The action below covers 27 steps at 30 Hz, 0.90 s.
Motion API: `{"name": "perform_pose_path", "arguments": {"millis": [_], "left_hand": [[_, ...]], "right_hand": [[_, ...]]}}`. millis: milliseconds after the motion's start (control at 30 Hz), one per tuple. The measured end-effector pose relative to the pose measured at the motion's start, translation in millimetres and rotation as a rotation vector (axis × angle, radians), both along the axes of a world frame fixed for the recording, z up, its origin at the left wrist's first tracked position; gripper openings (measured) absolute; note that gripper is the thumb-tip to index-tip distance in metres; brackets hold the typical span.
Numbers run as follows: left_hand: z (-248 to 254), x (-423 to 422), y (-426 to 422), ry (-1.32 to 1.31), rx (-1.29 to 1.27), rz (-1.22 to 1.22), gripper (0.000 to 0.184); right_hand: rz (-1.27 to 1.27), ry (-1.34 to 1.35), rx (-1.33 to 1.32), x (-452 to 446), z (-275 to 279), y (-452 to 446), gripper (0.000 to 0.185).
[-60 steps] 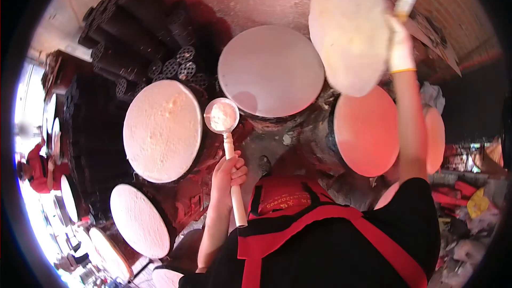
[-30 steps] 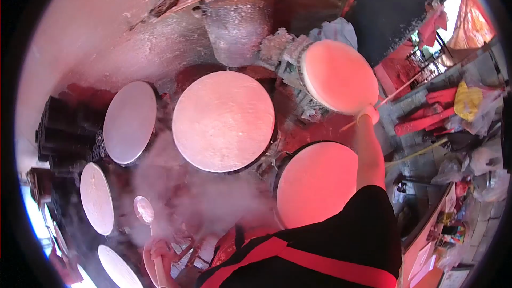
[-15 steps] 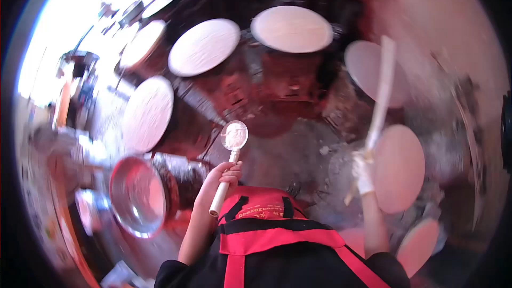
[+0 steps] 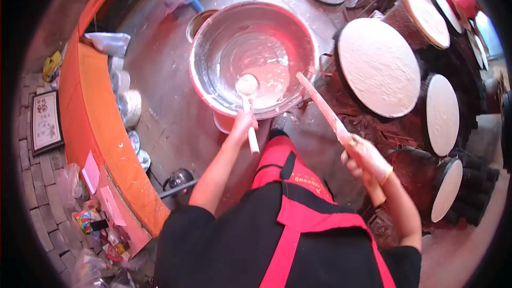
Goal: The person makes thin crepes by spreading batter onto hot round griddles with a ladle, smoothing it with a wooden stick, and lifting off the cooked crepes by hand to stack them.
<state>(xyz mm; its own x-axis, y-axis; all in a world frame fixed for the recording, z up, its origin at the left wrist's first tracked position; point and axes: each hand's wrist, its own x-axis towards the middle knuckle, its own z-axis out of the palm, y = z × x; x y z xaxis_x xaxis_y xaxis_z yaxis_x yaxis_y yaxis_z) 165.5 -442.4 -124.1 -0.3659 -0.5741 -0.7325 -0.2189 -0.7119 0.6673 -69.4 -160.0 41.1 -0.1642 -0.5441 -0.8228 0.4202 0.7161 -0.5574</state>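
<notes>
"Head view: our left hand is closed around the handle of a pale, round-bowled ladle. Bowl is over the wide, silver metal basin, by the near-left part of the white, batter-like liquid. What have we got on the right?"

"Our right hand is gripping a long, flat, pale wooden stick. Far end overlaps the basin's right rim from this angle. We can't tell if they touch."

"Ladle touching the liquid?"

"Can't tell either. Bowl looks white inside, but we can't read how full. Best we hold it level and low over the basin, so any drips land inside."

"Grip okay?"

"Looks good to us. Left hand is high on the handle, near the bowl, with the handle's end past our fist. Should give decent control. Main spill risk is a quick wrist roll, so we should turn it slowly."

"And the stick?"

"We'd angle it clear of the ladle and rim; a knock could tip the bowl. Watch the big, round, white-topped disc with a dark edge too. It's just right of the basin, near the stick."
</notes>
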Motion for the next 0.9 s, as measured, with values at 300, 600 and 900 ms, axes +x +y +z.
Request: {"name": "perform_pose_path", "arguments": {"millis": [300, 600, 900], "left_hand": [[-118.8, -88.7, -158.8, -0.594, -0.665, -0.470, 0.027], [-37.2, -63.8, -139.0, -0.168, -0.637, -1.102, 0.048], [-149.4, -67.9, -138.4, -0.862, -1.319, -1.217, 0.035]], "right_hand": [[0.041, -0.196, 0.221, -51.2, -29.5, -188.3, 0.035], [0.155, -0.315, 0.348, -63.6, 57.8, -180.9, 0.038], [0.048, -0.359, 0.221, -21.4, -18.2, -181.2, 0.040]]}}
